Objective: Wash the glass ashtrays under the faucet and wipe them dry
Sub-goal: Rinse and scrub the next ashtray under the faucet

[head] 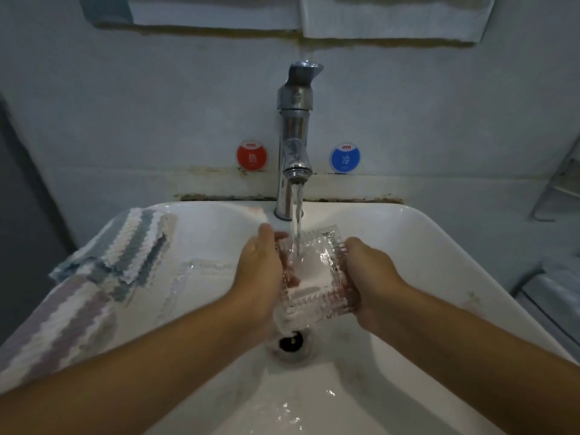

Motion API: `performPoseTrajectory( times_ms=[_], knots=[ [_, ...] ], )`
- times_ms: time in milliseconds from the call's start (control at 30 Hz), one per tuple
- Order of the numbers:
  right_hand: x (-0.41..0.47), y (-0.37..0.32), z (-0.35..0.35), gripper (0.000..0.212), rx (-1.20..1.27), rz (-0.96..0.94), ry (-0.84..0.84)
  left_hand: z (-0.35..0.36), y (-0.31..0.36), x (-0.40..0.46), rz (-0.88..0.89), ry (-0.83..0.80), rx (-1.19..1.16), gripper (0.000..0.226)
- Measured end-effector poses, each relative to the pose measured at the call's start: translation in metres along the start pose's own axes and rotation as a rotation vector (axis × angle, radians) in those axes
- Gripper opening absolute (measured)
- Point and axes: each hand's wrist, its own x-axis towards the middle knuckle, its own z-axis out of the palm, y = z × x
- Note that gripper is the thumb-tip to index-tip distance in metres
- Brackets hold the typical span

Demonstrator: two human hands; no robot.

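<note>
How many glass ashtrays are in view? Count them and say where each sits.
2. One ashtray is held by the left hand and right hand under the faucet stream; the second ashtray lies in the sink's left side beside the striped cloth.

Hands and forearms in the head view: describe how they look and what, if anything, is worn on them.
Both the left hand and the right hand are bare, with no gloves. The forearms are bare too, right down to the lower edge of the picture; no sleeve or cuff shows. No watch, bracelet or ring can be seen, though the fingers are partly hidden. No markings show on either arm in this dim light.
</note>
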Motion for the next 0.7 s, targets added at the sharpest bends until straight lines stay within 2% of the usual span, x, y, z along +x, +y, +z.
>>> performPoseTrajectory(
  times_ms=[133, 233, 367, 500, 633, 700],
  knots=[
    [-0.004, 0.003, 0.004, 0.033, 0.049, -0.072, 0.091, 0.001, -0.009, -0.004, 0.038, 0.015, 0.05, 0.059],
    [-0.003, 0.003, 0.002, 0.033, 0.114, -0.077, 0.134, 0.008, -0.019, -0.009, 0.04, 0.007, 0.049, 0.053],
    [0.004, 0.006, 0.0, 0.033, 0.033, -0.023, 0.074, 0.004, -0.011, -0.003, -0.035, -0.025, -0.008, 0.055],
    [0.004, 0.006, 0.003, 0.033, 0.006, -0.011, 0.016, -0.001, -0.01, -0.002, -0.062, 0.014, -0.007, 0.064],
    [0.006, 0.004, -0.003, 0.03, 0.108, -0.04, 0.058, 0.003, -0.02, -0.008, -0.066, -0.064, -0.014, 0.059],
    [0.01, 0.0, -0.005, 0.028, 0.143, -0.037, -0.003, 0.004, -0.019, -0.006, -0.038, -0.075, 0.006, 0.059]
  ],
)
